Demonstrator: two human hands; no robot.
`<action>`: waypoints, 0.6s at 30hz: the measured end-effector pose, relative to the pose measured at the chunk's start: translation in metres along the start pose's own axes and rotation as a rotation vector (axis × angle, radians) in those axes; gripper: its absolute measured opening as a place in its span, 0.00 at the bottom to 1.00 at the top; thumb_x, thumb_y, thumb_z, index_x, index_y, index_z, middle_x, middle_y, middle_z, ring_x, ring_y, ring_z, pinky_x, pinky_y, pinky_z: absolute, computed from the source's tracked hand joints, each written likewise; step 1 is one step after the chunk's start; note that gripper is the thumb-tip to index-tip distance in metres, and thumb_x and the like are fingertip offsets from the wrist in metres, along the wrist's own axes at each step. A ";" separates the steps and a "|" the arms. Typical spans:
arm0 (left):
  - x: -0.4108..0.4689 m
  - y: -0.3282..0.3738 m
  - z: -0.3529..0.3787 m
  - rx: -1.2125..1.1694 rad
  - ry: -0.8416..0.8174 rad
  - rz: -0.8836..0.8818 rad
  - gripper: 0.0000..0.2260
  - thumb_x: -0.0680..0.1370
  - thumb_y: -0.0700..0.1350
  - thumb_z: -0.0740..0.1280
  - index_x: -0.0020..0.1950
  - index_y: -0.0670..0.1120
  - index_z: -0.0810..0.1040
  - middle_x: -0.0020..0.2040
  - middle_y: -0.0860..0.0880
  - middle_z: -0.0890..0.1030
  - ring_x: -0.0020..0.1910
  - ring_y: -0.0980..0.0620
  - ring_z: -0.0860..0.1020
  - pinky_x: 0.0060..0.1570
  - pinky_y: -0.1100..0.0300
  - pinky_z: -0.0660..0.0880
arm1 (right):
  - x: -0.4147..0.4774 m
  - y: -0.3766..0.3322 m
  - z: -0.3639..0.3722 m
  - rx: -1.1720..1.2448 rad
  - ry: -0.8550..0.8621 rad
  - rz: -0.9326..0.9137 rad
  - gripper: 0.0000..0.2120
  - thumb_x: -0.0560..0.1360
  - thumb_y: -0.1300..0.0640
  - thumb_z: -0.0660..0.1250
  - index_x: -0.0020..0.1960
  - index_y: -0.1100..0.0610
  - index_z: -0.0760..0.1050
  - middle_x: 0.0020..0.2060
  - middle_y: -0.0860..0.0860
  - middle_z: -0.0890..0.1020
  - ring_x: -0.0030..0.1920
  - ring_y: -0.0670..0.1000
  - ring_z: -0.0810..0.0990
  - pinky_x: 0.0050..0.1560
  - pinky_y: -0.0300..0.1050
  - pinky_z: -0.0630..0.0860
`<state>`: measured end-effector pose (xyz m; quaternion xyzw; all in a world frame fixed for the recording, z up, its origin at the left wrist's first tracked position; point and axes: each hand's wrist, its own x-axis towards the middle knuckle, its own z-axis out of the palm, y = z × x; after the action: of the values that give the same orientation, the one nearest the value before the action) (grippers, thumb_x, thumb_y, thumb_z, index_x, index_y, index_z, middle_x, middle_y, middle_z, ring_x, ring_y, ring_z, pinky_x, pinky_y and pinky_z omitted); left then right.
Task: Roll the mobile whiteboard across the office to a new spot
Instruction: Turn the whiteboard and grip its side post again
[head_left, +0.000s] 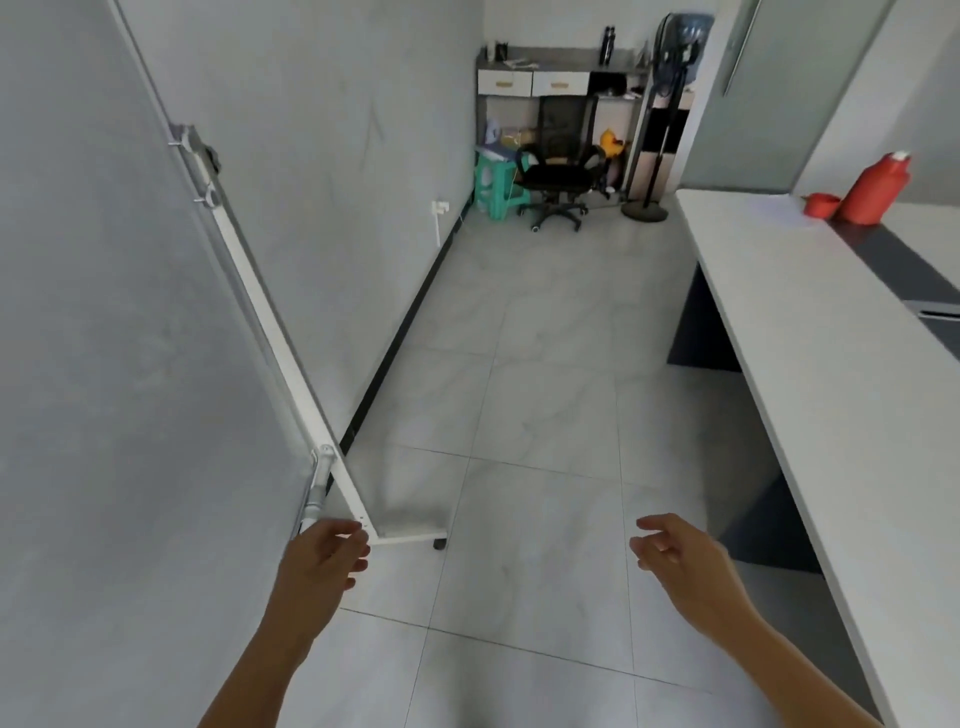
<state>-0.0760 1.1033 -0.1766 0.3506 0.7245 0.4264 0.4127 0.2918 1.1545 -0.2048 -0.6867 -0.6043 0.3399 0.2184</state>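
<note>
Here, the mobile whiteboard (114, 322) fills the left of the view, its grey panel seen at a steep angle and its white frame post slanting down to a foot bar with a small black caster (439, 543) on the pale tiled floor (545, 415). No writing can be read on the board or anywhere else. A long white counter (810, 332) runs along the right side; at its far end stand a red jug (875, 188) with a white cap and, just beside it, a red bowl (821, 203), whose contents cannot be seen. At the far wall a shelf unit (558, 78) with two white drawers stands behind a black office chair (560, 171), with a green stool (493, 182) to the chair's left and a standing fan (670, 104) to its right.

The person's left hand (322, 558) reaches forward low beside the bottom of the whiteboard frame, fingers loosely curled and apart, closed on nothing; whether it touches the frame cannot be told. The right hand (675, 551) hangs over open floor, well apart from the board, fingers spread and slightly bent, holding nothing.
</note>
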 end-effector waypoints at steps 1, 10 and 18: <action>0.021 0.016 0.004 0.007 -0.005 0.013 0.05 0.78 0.40 0.66 0.51 0.42 0.79 0.42 0.41 0.84 0.44 0.40 0.83 0.43 0.52 0.76 | 0.018 -0.010 -0.003 0.017 0.008 -0.006 0.07 0.73 0.45 0.65 0.50 0.44 0.74 0.41 0.46 0.84 0.42 0.48 0.84 0.51 0.51 0.82; 0.176 0.081 0.035 -0.009 0.095 0.031 0.06 0.78 0.40 0.66 0.52 0.41 0.79 0.42 0.40 0.84 0.43 0.42 0.83 0.48 0.46 0.79 | 0.214 -0.075 -0.006 -0.010 -0.058 -0.088 0.08 0.74 0.49 0.67 0.53 0.47 0.76 0.38 0.43 0.84 0.41 0.42 0.83 0.47 0.45 0.79; 0.263 0.123 0.028 -0.067 0.454 -0.055 0.06 0.78 0.40 0.66 0.52 0.41 0.80 0.41 0.43 0.84 0.42 0.44 0.83 0.45 0.49 0.79 | 0.399 -0.178 0.040 -0.051 -0.344 -0.315 0.09 0.74 0.49 0.68 0.53 0.48 0.77 0.39 0.43 0.84 0.40 0.41 0.82 0.44 0.42 0.78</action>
<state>-0.1400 1.3865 -0.1523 0.2119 0.7936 0.5066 0.2620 0.1570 1.5718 -0.1861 -0.5210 -0.7408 0.3985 0.1451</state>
